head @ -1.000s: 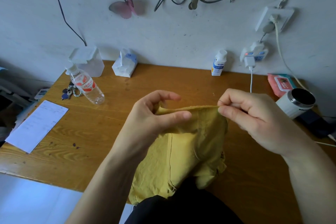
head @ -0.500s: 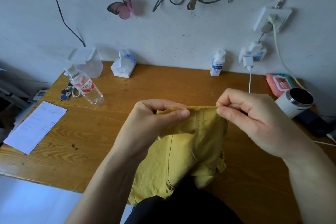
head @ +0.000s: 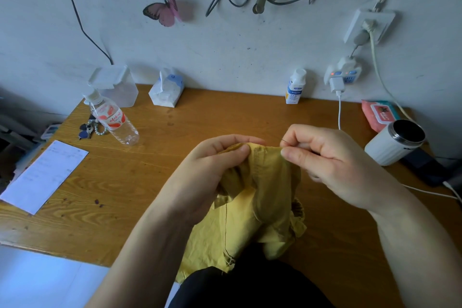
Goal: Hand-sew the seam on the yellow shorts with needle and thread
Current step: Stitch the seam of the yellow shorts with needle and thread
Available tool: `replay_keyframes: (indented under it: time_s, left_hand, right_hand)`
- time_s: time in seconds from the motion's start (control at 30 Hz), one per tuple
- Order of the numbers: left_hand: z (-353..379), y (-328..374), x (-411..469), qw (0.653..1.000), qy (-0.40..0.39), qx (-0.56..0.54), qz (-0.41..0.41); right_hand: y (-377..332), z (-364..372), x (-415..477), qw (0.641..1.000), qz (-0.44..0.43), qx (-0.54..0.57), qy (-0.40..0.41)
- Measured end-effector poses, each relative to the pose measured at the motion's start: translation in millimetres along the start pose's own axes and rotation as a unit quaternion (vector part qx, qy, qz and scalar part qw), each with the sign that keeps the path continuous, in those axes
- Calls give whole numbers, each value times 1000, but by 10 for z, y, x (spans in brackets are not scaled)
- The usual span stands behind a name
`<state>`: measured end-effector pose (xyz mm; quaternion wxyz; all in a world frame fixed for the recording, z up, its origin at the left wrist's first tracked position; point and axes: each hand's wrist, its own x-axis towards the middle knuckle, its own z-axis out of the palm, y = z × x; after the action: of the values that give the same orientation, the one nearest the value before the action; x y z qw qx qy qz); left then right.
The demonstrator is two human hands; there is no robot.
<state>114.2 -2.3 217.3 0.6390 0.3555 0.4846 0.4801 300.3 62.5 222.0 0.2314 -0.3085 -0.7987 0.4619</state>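
Well, shorts [head: 262, 195] and needle [head: 283, 141] above a wooden desk [head: 200, 120], white wall [head: 250, 45] behind.

We view through one head-worn wide-angle camera, close above the desk [head: 225, 120], facing forward and down toward its far edge

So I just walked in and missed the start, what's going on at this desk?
A person is hand-sewing yellow shorts above a wooden desk. The left hand pinches the fabric's top edge, and the right hand pinches a needle at that same edge. The rest of the shorts hangs below the hands. The thread is too fine to make out.
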Motion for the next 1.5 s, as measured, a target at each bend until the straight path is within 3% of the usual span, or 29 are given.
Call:
replay_keyframes:
  time_s: [0.43,1.1,1.3,1.5]
  left_hand:
    - [92,4,16,1000,7,13,-26]
    - [62,7,2,999,19,-17,28]
    - [39,-3,8,999,19,-44,8]
    - [20,-4,16,998,27,-63,2]
  right_hand:
    - [-15,62,13,1000,-4,-12,1]
    - [97,136,-32,999,23,12,37]
    - [72,185,-49,990,-45,-100,88]
    - [-28,232,-93,984,-87,-108,113]
